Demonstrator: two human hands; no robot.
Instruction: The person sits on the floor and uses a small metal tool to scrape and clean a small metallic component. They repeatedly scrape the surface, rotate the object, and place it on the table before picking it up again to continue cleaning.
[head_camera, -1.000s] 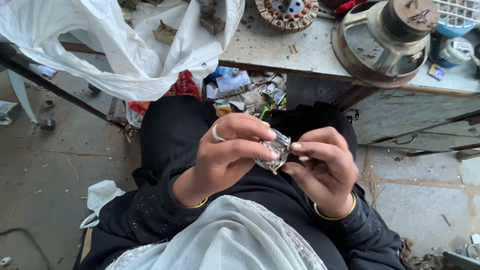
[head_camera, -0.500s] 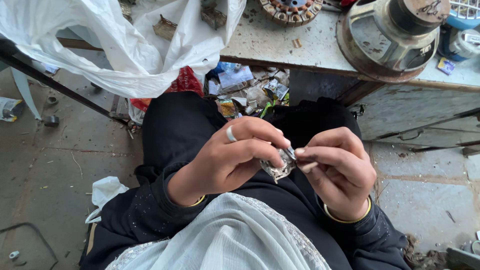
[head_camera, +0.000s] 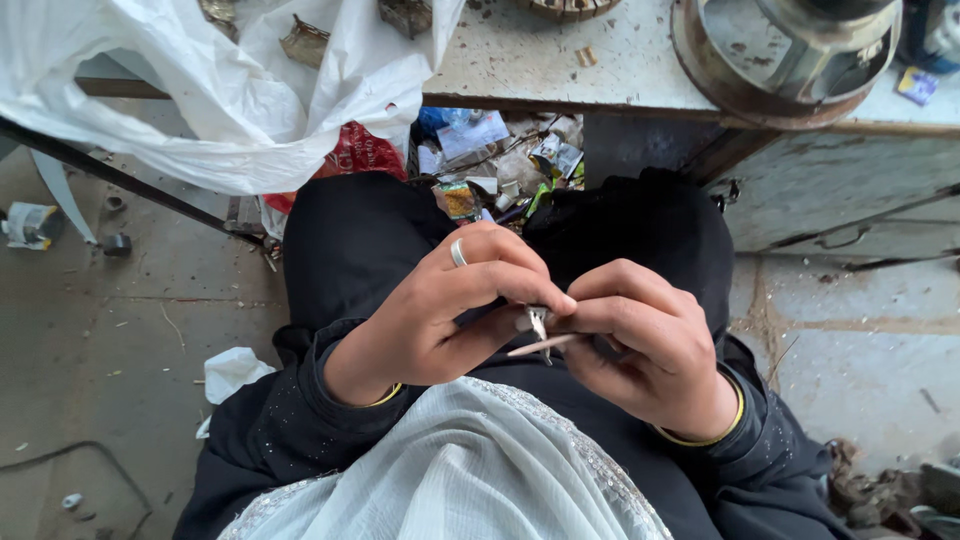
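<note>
Both hands, left (head_camera: 440, 315) and right (head_camera: 645, 345), pinch a small, shiny, seemingly metal piece (head_camera: 538, 322) above the black-clothed lap (head_camera: 350, 240).

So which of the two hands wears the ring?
The left hand: a silver band shows on one finger. The right hand has bare fingers.

Soft, even daylight, no hard shadows. White plastic bag (head_camera: 200, 90) at upper left nearly blown out. Your hands sharp at centre; frame corners bend slightly, wide-lens distortion. Black clothing swallows detail.
</note>
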